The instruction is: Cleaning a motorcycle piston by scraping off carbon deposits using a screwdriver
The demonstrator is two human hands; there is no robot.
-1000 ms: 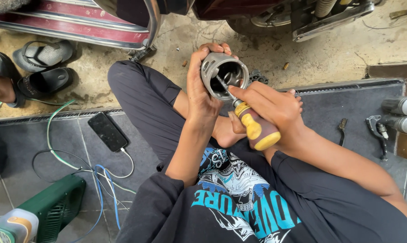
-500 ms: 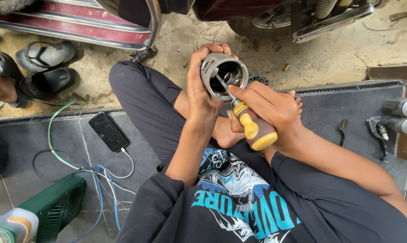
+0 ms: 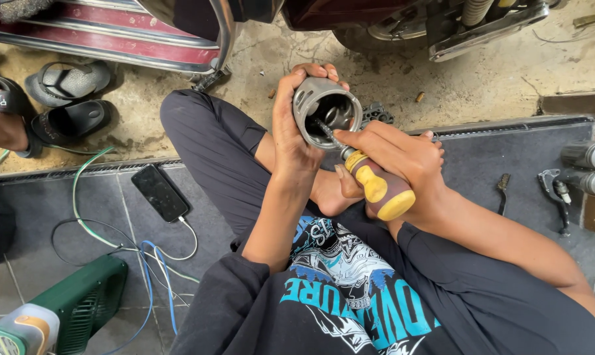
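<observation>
My left hand (image 3: 296,135) grips a grey metal cylinder (image 3: 325,108), a hollow cup-shaped part, with its open mouth turned toward me. My right hand (image 3: 402,158) holds a screwdriver with a yellow handle (image 3: 381,190). Its shaft runs up and left into the cylinder's opening, where the tip is hidden among inner parts. Both hands are raised above my crossed legs in dark trousers.
A black phone (image 3: 158,192) on a cable lies on the grey tiled floor at left, near green and blue wires (image 3: 87,223) and a green device (image 3: 80,302). Black sandals (image 3: 67,98) and a vehicle's underside (image 3: 113,29) are behind. Tools (image 3: 552,190) lie at right.
The hands, cylinder and screwdriver have barely shifted; the screwdriver stays inside the cylinder's mouth.
</observation>
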